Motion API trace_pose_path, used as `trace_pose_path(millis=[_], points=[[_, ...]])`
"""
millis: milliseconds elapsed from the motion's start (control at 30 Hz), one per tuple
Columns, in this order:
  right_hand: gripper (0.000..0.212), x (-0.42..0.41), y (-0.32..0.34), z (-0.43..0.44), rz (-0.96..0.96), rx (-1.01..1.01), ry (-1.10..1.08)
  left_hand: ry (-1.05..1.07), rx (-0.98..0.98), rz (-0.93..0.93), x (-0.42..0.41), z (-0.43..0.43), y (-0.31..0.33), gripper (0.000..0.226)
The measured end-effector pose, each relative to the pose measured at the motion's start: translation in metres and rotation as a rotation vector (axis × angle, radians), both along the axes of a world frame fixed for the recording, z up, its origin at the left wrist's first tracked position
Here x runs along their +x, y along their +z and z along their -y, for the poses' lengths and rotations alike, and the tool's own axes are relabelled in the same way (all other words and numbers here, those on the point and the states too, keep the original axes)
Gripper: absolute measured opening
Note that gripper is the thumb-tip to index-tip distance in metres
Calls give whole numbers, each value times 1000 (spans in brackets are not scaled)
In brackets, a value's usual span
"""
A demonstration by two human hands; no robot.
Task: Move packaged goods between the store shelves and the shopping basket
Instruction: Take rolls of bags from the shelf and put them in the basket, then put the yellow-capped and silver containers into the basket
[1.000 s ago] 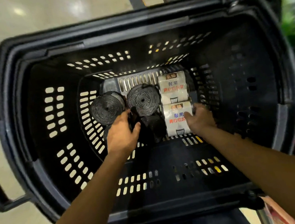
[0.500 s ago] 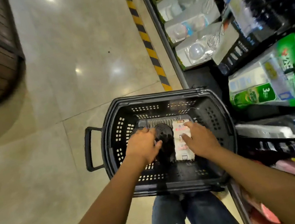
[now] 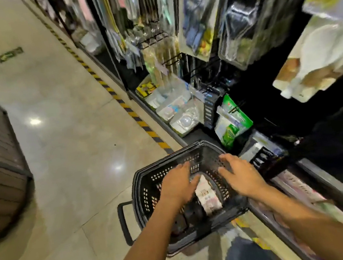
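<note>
Store shelves (image 3: 201, 68) rise on the right, hung with blurred packets. Shopping basket (image 3: 142, 180) sits on the floor just beside their base. Left hand (image 3: 178, 185) and right hand (image 3: 239, 175) hover over its mouth, fingers spread, holding nothing. White-labelled packs (image 3: 207, 196) lie on the basket bottom, below and between the hands, long axis running away from the person. Left hand judged nearer.
</note>
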State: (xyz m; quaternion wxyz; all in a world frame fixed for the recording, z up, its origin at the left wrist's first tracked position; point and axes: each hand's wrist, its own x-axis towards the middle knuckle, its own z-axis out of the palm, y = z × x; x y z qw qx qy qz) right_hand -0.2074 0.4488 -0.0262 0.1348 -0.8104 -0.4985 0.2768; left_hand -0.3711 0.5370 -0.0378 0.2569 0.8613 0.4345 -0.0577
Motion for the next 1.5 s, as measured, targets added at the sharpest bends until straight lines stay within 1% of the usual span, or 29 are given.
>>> trace_pose_path(millis=[100,200,367,533,633,733,833,1000,1067,1167,1300,1400,1500], points=[[46,0,19,39,-5,43,-140,-127,23,56,17,15,23,46],[44,8,37,84,20,109,-297,-288,60,84,42,41,41,50],[39,38,61,166,55,186,-537,-496,45,155,98,98,63,51],[41,76,71,244,59,228,-737,-653,86,194,162,154,77,48],[43,103,75,292,47,232,-859,-694,62,216,203,186,84,48],[43,132,72,337,22,226,-951,-696,38,225,245,216,87,49],[42,161,67,374,26,226,-1018,-648,10,250,281,243,86,48],[47,205,51,406,-43,237,-1129,-569,-126,254,330,280,64,40],[49,222,42,409,-102,237,-1169,-525,-180,235,350,290,53,45],[50,246,25,405,-168,241,-1234,-448,-253,167,378,299,31,44],[51,273,0,393,-234,328,-1307,-430,-312,73,407,297,-12,42],[51,285,-16,384,-280,354,-1336,-367,-424,73,419,298,-35,43],[49,292,-26,379,-242,344,-1382,-321,-533,110,425,301,-50,42]])
